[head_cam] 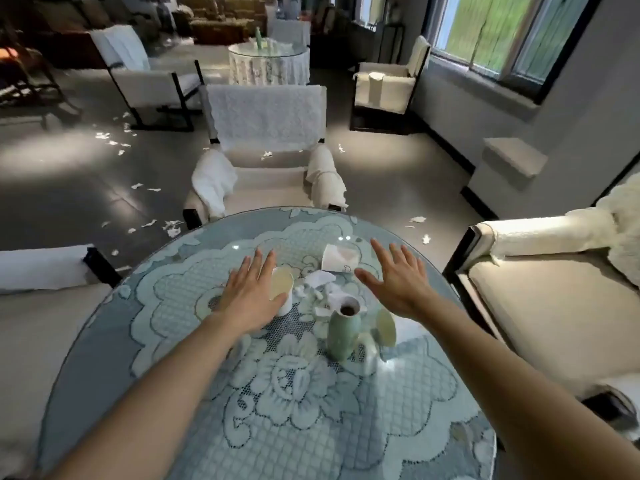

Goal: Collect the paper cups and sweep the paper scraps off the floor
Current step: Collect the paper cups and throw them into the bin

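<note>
Both my grips are spread and empty: left grip (249,296) over the bench (90,358) right beside the tipped cup (282,289), right grip (398,282) near the far cup (339,259) lying on its side. I'd wrap each cup's wall, squeeze lightly so nothing crushes, and steer clear of the green vase (341,327); floor scraps (149,223) wait

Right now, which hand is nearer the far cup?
Right. The right hand is just right of the far cup, thumb almost at it; the left hand is further left, beside the left cup.
</note>
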A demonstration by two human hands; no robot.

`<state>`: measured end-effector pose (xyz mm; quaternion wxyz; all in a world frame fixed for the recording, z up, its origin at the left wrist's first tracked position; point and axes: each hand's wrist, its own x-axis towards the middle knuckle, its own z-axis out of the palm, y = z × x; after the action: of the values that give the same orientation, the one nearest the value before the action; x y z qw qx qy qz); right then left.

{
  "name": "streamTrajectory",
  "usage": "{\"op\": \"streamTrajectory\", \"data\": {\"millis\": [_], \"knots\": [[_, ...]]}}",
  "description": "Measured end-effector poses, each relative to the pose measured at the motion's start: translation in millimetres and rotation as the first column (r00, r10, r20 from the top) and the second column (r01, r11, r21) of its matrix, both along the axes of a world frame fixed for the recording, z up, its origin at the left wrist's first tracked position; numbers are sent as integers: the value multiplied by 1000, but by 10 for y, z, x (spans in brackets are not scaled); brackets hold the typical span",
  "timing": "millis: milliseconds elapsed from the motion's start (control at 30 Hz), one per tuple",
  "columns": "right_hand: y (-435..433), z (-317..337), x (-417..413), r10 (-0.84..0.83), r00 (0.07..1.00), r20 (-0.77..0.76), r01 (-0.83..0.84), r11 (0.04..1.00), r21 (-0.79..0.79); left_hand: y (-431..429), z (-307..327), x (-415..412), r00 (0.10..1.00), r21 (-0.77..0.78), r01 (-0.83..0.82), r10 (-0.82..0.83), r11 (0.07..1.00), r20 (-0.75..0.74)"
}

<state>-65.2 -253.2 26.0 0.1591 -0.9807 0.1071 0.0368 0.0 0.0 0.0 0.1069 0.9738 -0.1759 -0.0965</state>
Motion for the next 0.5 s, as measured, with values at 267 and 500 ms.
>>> {"op": "streamTrajectory", "data": {"millis": [267, 500], "knots": [[-674, -5, 244, 211, 975, -73, -210, 977, 27, -355, -140, -69, 969, -22, -247, 247, 969, -29], [-586, -163, 574, 314, 943, -110, -310, 949, 49, -339, -278, 15, 954, -57, -278, 269, 959, -132]]}}
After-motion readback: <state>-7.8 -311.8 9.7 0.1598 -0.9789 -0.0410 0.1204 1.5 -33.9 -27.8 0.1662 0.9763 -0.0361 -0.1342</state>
